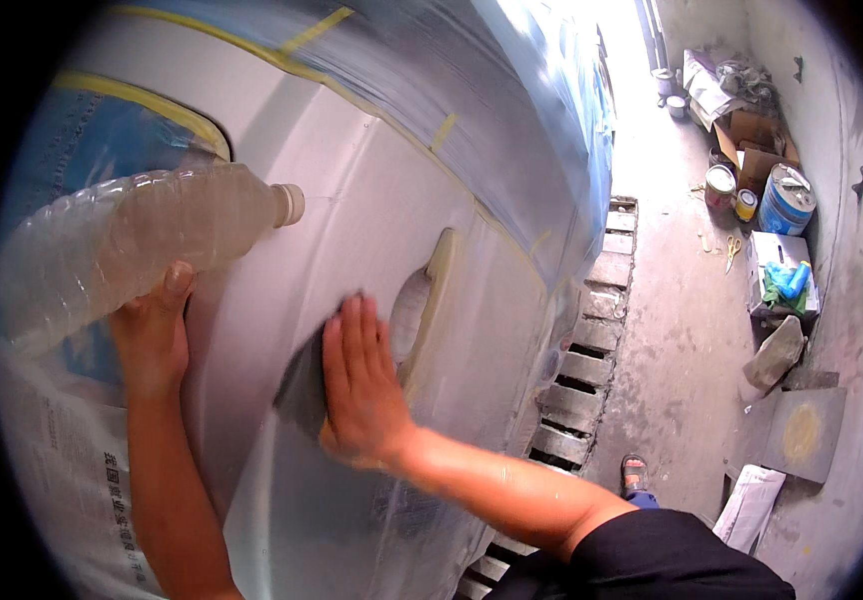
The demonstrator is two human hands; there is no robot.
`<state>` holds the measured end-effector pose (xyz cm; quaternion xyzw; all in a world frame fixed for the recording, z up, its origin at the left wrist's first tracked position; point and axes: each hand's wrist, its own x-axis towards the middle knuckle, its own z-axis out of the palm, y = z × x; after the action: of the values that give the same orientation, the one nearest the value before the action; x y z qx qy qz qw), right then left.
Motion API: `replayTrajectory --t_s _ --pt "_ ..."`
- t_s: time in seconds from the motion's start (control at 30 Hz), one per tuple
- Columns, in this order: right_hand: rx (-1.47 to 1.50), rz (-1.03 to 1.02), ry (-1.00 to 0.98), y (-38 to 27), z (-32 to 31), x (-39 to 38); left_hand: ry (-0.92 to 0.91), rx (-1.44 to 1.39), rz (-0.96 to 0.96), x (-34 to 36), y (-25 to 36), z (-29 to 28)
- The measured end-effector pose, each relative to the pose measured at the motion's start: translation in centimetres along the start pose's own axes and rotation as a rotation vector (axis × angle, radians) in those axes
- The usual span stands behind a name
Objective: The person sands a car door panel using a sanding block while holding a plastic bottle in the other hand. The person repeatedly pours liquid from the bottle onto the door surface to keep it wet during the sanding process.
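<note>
A large clear plastic bottle (102, 240) lies tilted across my left hand (155, 330), which is closed round its underside with the thumb up its near side. From its white cap (293, 204) a thin stream of water seems to run onto the pale car body panel (282, 270). My right hand (364, 390) lies flat on that panel, fingers straight and together, pressing a dark grey sheet of sandpaper (303, 390) against it. Most of the sheet under the palm is hidden. Just right of the fingers is an oval recess (412, 312) edged with yellowish tape.
Plastic film (422, 70) and yellow tape (317, 30) mask the car's upper part; printed paper (62, 450) covers the lower left. A slatted drain grate (582, 370) runs alongside. Along the right wall stand a blue drum (788, 203), paint cans (720, 187), scissors (733, 252) and a box (764, 262).
</note>
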<state>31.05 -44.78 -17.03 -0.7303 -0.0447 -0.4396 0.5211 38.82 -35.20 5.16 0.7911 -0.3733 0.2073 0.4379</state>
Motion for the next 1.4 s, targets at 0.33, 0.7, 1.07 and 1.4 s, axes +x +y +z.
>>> replayTrajectory --t_s 0.33,0.7,1.07,1.4 --pt "-0.006 -0.045 0.03 1.7 -0.7 3.8 -0.003 0.023 0.039 0.3 1.2 2.0" --pt "-0.086 -0.111 0.04 2.8 -1.1 5.5 0.051 -0.149 -0.009 0.1 1.9 3.5" --pt "-0.059 0.019 0.142 2.2 -1.7 6.3 0.057 -0.062 -0.056 -1.7 2.9 1.1" --pt "-0.058 0.043 0.281 2.5 -0.9 6.1 0.033 -0.016 0.076 -8.3 3.3 -9.9"
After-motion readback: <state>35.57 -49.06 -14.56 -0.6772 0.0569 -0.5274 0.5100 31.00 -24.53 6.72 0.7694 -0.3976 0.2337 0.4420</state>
